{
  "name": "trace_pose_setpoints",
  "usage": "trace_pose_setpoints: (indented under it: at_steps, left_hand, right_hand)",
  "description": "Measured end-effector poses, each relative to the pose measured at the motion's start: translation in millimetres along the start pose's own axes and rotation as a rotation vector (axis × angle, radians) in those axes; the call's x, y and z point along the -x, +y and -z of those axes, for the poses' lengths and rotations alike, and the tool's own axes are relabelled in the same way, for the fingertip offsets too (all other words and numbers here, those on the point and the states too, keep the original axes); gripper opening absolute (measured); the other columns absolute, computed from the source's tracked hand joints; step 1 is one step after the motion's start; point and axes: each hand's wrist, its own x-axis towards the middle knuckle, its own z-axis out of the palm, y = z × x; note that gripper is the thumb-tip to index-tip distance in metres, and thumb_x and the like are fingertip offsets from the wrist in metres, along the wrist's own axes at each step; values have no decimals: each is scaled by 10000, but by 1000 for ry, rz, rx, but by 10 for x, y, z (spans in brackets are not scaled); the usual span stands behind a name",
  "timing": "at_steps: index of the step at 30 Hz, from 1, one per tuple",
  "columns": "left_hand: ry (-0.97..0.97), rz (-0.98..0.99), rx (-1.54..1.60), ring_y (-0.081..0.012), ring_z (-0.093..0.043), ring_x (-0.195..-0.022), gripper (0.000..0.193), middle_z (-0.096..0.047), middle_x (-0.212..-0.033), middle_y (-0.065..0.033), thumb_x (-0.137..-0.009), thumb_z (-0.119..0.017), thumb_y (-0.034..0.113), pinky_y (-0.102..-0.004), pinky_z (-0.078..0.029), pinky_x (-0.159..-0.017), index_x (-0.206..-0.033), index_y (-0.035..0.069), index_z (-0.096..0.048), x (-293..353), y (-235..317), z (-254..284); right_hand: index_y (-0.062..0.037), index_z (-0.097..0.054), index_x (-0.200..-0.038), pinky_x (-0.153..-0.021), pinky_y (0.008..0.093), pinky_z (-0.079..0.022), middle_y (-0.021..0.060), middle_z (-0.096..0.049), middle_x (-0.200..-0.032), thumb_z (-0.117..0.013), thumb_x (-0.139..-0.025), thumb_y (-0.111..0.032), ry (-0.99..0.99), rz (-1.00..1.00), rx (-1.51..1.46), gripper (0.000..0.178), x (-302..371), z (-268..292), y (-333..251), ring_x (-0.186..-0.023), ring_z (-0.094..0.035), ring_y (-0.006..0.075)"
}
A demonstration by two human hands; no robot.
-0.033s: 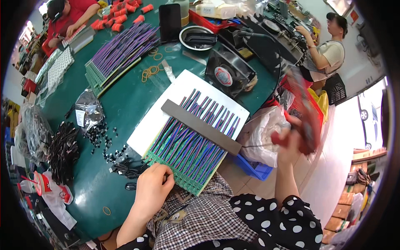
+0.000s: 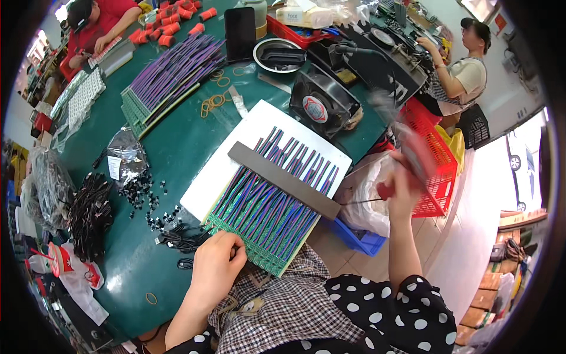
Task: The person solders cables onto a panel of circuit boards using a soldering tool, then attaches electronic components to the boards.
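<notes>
A green circuit board panel (image 2: 253,241) with rows of purple, blue and dark wires lies tilted on a white board (image 2: 215,177). Across the wires rests a flat grey-brown bar (image 2: 284,180). My left hand (image 2: 219,259) is closed at the panel's near-left corner, its fingertips partly hidden. Off to the right of the panel, my right hand (image 2: 402,192) is closed around a red hand tool (image 2: 417,154), smeared by motion. A thin dark rod or cord reaches left from that hand toward the bar's end.
Behind the white board stands a black fan (image 2: 321,106). A second wired panel (image 2: 168,79) lies at the far left. Black connectors (image 2: 138,192) and cables (image 2: 91,212) cover the left side. A red basket (image 2: 439,171) and blue bin (image 2: 362,239) stand right. Two co-workers sit beyond.
My right hand and the red tool have shifted slightly left and up, uncovering more of the red basket. My left hand, the panel and the bar stay in place.
</notes>
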Motion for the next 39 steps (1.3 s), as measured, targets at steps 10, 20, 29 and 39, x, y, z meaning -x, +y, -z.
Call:
trace_pose_setpoints:
  at_steps: [10, 20, 29, 39]
  left_hand:
    - [147, -295, -404, -240, -498, -869, 95, -479, -833, -89, -686, -576, 108, -351, -420, -747, -750, 40, -559, 106, 20, -65]
    - [903, 89, -418, -325, -585, -844, 147, -620, -875, -132, -729, -661, 58, -414, -457, -776, -869, 23, -631, 123, -1228, 1107]
    - [1042, 141, -676, -249, -507, -831, 112, -534, -822, -49, -691, -717, 89, -373, -407, -745, -772, 70, -641, 239, -2002, 1562]
    - [968, -209, -726, -230, -581, -828, 121, -612, -719, -51, -638, -741, 54, -345, -422, -742, -721, 49, -654, 428, -1444, 1526]
  right_hand:
    - [-37, -480, -1332, -968, 382, -403, 211, -504, -1305, -607, -814, -156, 110, 228, 526, 547, 194, 799, 725, -1200, -487, 300]
    - [19, -461, -1292, -744, 247, -445, 133, -476, -1247, -493, -940, -42, 117, -164, -281, 359, 310, 423, 361, -814, -496, 152]
    - [42, -498, -1170, -690, 244, -432, 106, -542, -1157, -504, -943, -90, 110, -90, -236, 262, 360, 181, 93, -770, -485, 127]
    - [23, -463, -1181, -629, 220, -411, 98, -552, -1151, -535, -932, -101, 166, -38, -280, 288, 386, 138, -132, -747, -482, 108]
